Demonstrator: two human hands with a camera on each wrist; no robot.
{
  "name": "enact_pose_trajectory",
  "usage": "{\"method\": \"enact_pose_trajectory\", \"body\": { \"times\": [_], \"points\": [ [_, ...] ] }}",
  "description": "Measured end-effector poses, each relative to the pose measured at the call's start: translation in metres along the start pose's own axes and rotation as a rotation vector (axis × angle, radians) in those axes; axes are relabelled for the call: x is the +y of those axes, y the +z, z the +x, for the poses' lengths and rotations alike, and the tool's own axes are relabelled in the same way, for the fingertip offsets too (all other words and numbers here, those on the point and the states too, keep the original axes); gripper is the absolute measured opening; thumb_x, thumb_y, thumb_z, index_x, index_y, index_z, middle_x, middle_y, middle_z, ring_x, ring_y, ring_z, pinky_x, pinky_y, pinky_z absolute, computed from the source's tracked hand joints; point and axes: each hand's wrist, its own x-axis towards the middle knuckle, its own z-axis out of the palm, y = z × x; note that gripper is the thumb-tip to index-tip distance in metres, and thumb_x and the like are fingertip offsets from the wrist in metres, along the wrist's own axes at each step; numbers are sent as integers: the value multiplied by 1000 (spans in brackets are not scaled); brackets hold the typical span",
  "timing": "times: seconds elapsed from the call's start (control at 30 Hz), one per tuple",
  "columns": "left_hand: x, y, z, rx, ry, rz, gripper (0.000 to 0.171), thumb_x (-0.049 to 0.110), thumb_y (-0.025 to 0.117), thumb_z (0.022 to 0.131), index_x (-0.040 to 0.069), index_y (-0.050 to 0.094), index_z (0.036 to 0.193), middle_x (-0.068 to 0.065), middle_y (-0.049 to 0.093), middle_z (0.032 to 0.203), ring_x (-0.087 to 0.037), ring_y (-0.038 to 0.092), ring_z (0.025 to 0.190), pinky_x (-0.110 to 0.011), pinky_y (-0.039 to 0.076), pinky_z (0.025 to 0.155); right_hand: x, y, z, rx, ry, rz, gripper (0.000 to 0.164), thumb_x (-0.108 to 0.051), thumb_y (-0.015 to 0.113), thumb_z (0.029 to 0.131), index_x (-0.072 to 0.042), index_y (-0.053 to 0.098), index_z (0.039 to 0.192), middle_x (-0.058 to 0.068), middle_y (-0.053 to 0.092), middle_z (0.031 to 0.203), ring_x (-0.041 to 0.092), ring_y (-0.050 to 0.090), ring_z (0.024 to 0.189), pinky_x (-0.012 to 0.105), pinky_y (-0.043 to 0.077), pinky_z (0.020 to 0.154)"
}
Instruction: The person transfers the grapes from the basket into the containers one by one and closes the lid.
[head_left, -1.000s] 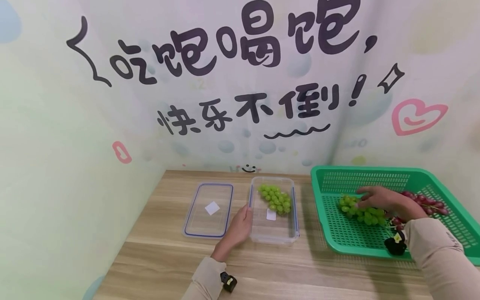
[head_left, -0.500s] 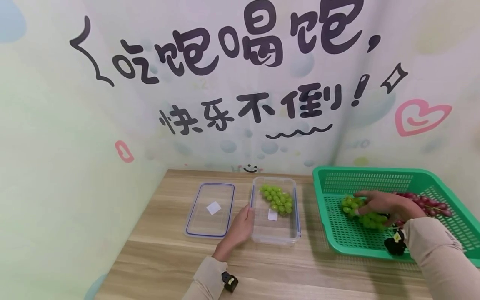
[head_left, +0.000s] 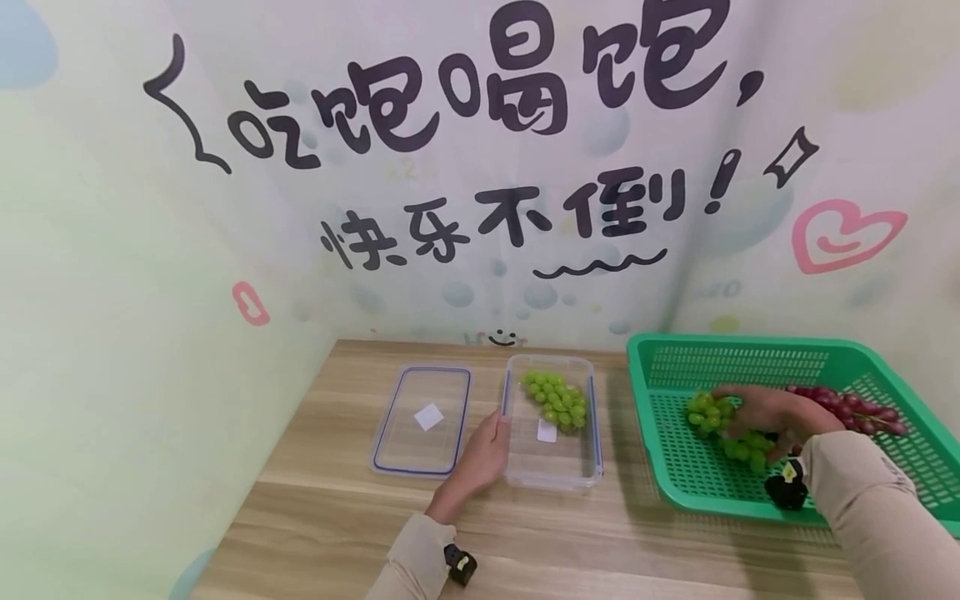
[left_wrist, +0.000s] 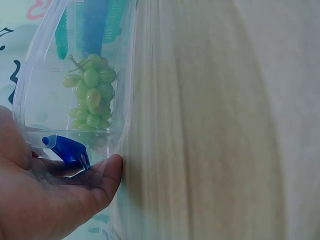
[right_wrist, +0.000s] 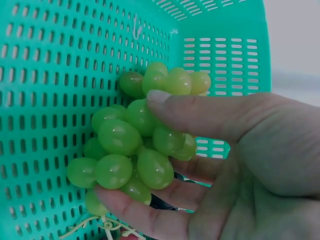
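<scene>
My left hand holds the near left side of a clear plastic food container, its fingers around the blue side latch in the left wrist view. A bunch of green grapes lies in the far part of that container. Inside the green basket, my right hand grips another bunch of green grapes. In the right wrist view the thumb lies over the bunch and the other fingers curl round its side and underneath. Part of this bunch is hidden by the hand in the head view.
The green slotted basket stands at the right of the wooden table. Red grapes lie in it, to the right of my right hand. A clear lid with a blue seal lies left of the container.
My right hand has closed its fingers more around the green grapes in the basket. The left hand and the container have stayed in place.
</scene>
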Motion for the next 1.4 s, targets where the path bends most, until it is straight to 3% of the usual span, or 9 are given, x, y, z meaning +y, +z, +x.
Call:
{"method": "enact_pose_trajectory", "body": {
  "times": [0.23, 0.43, 0.47, 0.57, 0.7, 0.87, 1.17, 1.3, 1.4],
  "points": [
    [1, 0, 1, 3, -6, 4, 38, 19, 26, 110, -3, 53, 125, -6, 43, 79, -17, 39, 65, -32, 37, 57, 2, -3, 0, 18, -18, -26, 78, -16, 70, 92, 4, 21, 150, 47, 19, 140, 61, 40, 120, 51, 58, 70],
    [2, 0, 1, 4, -11, 6, 38, 18, 26, 110, -4, 53, 124, -6, 42, 79, -18, 39, 65, -32, 37, 58, 2, -5, -2, 26, -27, -3, 70, -16, 67, 94, 4, 25, 147, 48, 17, 139, 52, 47, 118, 47, 59, 67],
    [2, 0, 1, 4, -13, 5, 38, 18, 26, 110, -4, 53, 124, -6, 42, 79, -18, 39, 65, -32, 37, 58, 1, -6, -2, 23, -27, 9, 68, -15, 66, 95, 4, 26, 146, 47, 23, 135, 49, 51, 111, 47, 59, 67],
    [2, 0, 1, 1, -19, 1, 39, 19, 26, 110, -4, 52, 127, -6, 42, 79, -18, 39, 66, -32, 37, 58, 0, -5, -2, 15, -25, 35, 62, -11, 62, 96, 4, 27, 145, 34, 41, 107, 32, 53, 81, 46, 59, 67],
    [2, -1, 0, -2, -12, 0, 40, 19, 26, 110, -4, 50, 132, -6, 42, 79, -18, 39, 66, -33, 38, 60, -1, -3, -1, 18, -14, 53, 57, -6, 59, 97, 4, 28, 143, 7, 35, 80, 15, 29, 60, 44, 59, 64],
    [1, -1, 0, -2, -9, 4, 40, 19, 26, 110, -4, 51, 131, -6, 42, 79, -18, 39, 66, -33, 38, 59, -1, -2, -2, 23, -18, 67, 54, -5, 57, 97, 3, 28, 142, 6, 35, 78, 15, 29, 59, 44, 59, 64],
    [0, 1, 1, -1, -9, 4, 37, 19, 26, 110, -3, 54, 120, -6, 43, 80, -18, 39, 66, -32, 37, 57, 1, -4, -2, 64, -59, 83, 53, -4, 56, 97, 3, 26, 140, 19, 45, 99, 23, 51, 75, 46, 59, 66],
    [0, 0, 1, 2, -6, 5, 37, 19, 26, 110, -3, 54, 122, -6, 43, 80, -18, 39, 66, -32, 37, 58, 1, -5, -2, 75, -89, 90, 52, -3, 55, 97, 4, 25, 140, 18, 43, 96, 21, 45, 70, 47, 59, 66],
    [1, 0, 0, 4, -6, 4, 38, 18, 26, 109, -4, 53, 126, -6, 43, 79, -18, 39, 65, -33, 37, 57, 0, -7, -2, 79, -111, 95, 54, -3, 54, 97, 6, 23, 141, 22, 44, 100, 21, 49, 72, 48, 59, 67]
  ]
}}
